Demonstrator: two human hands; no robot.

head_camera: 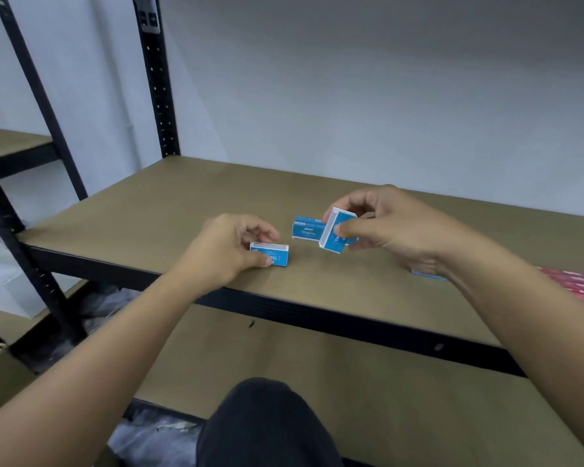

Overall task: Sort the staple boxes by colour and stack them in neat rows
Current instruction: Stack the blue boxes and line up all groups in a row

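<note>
Three blue staple boxes are on or just above the brown shelf board [149,210]. My left hand [226,251] pinches one blue box [277,255] that lies on the board near the front edge. My right hand [385,227] holds a second blue box [336,232] tilted in the air between thumb and fingers. Just behind it a third blue box [305,228] stands on the board with its "Staples" label facing me. A sliver of another blue box [427,274] shows under my right wrist.
Red packaging [580,288], blurred, lies at the right edge of the shelf. Black metal uprights [157,82] stand at the shelf's left. A lower brown board [317,372] sits beneath, with my dark-clothed knee [267,426] in front. The white wall is close behind.
</note>
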